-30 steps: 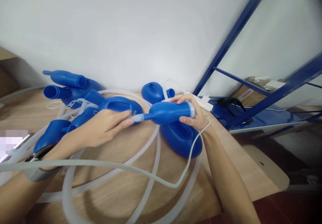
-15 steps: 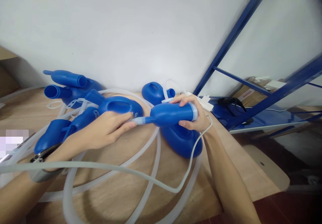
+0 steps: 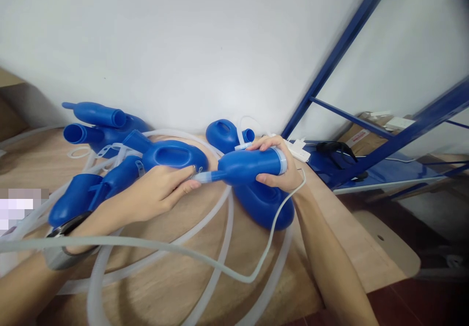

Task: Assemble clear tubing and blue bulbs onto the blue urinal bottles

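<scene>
My right hand (image 3: 291, 172) wraps round the wide end of a blue plastic urinal funnel (image 3: 245, 164), which lies sideways with a translucent rim at its right. My left hand (image 3: 161, 194) pinches the clear tube (image 3: 205, 176) fitted on the funnel's narrow spout. Part of that tube is hidden by the fingers. Below the funnel sits a blue urinal bottle (image 3: 266, 206), partly covered. Another blue bottle (image 3: 176, 150) with a handle recess lies behind my left hand, and a smaller-looking one (image 3: 220, 135) stands against the wall.
More blue bottles and funnels (image 3: 98, 114) are heaped at the left. Translucent hoses (image 3: 216, 272) loop over the wooden table (image 3: 146, 277). A pale cable (image 3: 146, 241) crosses in front of my wrists. A white power strip (image 3: 298, 150) and blue metal frame (image 3: 344, 47) stand right.
My left hand has shifted very slightly, still pinching the tube at the spout. The right hand keeps its hold on the funnel. The pale cable has swayed a little.
</scene>
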Action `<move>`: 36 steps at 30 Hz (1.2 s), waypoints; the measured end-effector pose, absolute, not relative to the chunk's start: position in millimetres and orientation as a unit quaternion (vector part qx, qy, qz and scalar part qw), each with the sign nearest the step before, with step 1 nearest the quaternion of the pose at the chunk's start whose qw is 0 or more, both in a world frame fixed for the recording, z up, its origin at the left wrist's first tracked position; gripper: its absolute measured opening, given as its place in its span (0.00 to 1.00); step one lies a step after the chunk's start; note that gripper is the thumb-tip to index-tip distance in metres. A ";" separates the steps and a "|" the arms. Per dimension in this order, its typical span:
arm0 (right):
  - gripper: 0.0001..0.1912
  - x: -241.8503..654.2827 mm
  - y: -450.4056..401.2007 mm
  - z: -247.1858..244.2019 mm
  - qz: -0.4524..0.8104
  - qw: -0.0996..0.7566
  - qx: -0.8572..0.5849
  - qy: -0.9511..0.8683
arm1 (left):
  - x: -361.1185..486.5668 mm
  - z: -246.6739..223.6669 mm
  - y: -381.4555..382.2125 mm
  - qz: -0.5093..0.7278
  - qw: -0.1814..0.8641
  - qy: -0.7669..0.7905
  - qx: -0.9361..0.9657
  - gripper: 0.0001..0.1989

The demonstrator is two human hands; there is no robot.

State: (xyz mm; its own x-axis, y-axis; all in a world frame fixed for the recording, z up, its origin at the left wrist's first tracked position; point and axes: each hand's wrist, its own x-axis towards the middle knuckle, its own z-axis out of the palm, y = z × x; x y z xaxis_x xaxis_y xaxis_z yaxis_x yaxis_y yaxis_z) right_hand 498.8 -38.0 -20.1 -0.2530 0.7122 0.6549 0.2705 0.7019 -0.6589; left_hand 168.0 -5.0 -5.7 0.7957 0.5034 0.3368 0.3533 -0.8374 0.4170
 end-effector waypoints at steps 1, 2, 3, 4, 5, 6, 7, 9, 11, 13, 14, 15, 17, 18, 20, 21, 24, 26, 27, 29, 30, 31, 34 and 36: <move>0.28 497.8 -38.3 -20.1 0.216 0.520 -0.323 -0.761 | 167.9 -6.3 -5.0 0.224 0.168 0.228 0.933 0.20; 0.28 497.2 -38.5 -20.2 0.218 0.522 -0.322 -0.759 | 167.7 -6.9 -5.1 0.226 0.166 0.226 0.933 0.20; 0.28 497.0 -38.6 -20.2 0.221 0.523 -0.319 -0.759 | 167.7 -7.5 -5.3 0.229 0.164 0.225 0.933 0.20; 0.28 497.2 -38.7 -20.3 0.223 0.525 -0.315 -0.759 | 167.8 -8.2 -5.6 0.231 0.162 0.225 0.932 0.20; 0.28 497.6 -38.6 -20.5 0.226 0.526 -0.312 -0.758 | 168.0 -8.8 -5.9 0.234 0.160 0.227 0.932 0.20; 0.28 498.3 -38.5 -20.6 0.228 0.527 -0.309 -0.758 | 168.2 -9.4 -6.4 0.236 0.157 0.229 0.931 0.20; 0.28 498.9 -38.4 -20.8 0.229 0.526 -0.310 -0.758 | 168.6 -10.0 -6.8 0.238 0.155 0.232 0.931 0.20; 0.29 499.8 -38.2 -21.0 0.227 0.521 -0.315 -0.760 | 169.3 -10.7 -7.5 0.236 0.152 0.237 0.930 0.20; 0.29 499.8 -38.3 -21.0 0.220 0.520 -0.320 -0.761 | 169.6 -11.0 -8.1 0.231 0.151 0.244 0.930 0.20; 0.28 498.8 -38.4 -20.8 0.213 0.523 -0.317 -0.762 | 169.5 -11.0 -8.4 0.226 0.152 0.250 0.929 0.20; 0.27 498.1 -38.5 -20.5 0.211 0.524 -0.313 -0.764 | 169.2 -11.0 -8.5 0.225 0.151 0.252 0.929 0.20; 0.27 497.5 -38.5 -20.2 0.209 0.523 -0.308 -0.766 | 168.9 -11.0 -8.7 0.225 0.149 0.253 0.929 0.20; 0.26 496.5 -38.1 -19.7 0.204 0.522 -0.303 -0.771 | 168.3 -11.2 -9.1 0.227 0.142 0.252 0.930 0.21; 0.26 496.2 -37.8 -19.6 0.202 0.521 -0.304 -0.772 | 168.1 -11.2 -9.5 0.227 0.139 0.250 0.931 0.21; 0.26 496.1 -37.0 -20.1 0.200 0.522 -0.304 -0.772 | 168.0 -11.0 -10.5 0.223 0.136 0.249 0.933 0.22; 0.26 496.1 -36.5 -20.6 0.200 0.524 -0.301 -0.771 | 168.1 -10.8 -11.0 0.221 0.136 0.249 0.933 0.22; 0.26 496.0 -35.0 -22.6 0.207 0.531 -0.283 -0.772 | 168.3 -9.6 -12.4 0.210 0.137 0.256 0.934 0.21; 0.26 495.6 -34.4 -23.7 0.211 0.531 -0.274 -0.774 | 168.1 -9.2 -13.0 0.205 0.136 0.257 0.935 0.21; 0.26 495.2 -34.2 -24.1 0.213 0.531 -0.271 -0.774 | 167.9 -9.2 -13.2 0.203 0.135 0.258 0.935 0.21; 0.25 494.6 -33.9 -24.8 0.214 0.532 -0.265 -0.775 | 167.7 -9.8 -13.2 0.202 0.135 0.258 0.935 0.22; 0.25 494.3 -33.8 -25.0 0.214 0.532 -0.262 -0.776 | 167.7 -10.3 -13.3 0.202 0.135 0.258 0.935 0.22; 0.25 494.2 -33.7 -25.3 0.215 0.533 -0.259 -0.777 | 167.8 -10.8 -13.3 0.203 0.136 0.258 0.935 0.22; 0.26 494.3 -33.3 -25.7 0.215 0.532 -0.262 -0.776 | 168.3 -12.6 -14.1 0.205 0.134 0.262 0.933 0.22; 0.26 494.6 -33.1 -25.6 0.215 0.532 -0.268 -0.774 | 168.5 -13.5 -15.1 0.206 0.134 0.264 0.933 0.22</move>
State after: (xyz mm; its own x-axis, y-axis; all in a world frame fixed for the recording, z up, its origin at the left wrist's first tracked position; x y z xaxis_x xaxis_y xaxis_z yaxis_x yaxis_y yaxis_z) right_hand 494.6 -33.1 -25.6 -0.2902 0.6439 0.7079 0.1854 0.7636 -0.6185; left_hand 168.5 -15.1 -13.5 0.7752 0.5483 0.3138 0.4381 -0.8244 0.3584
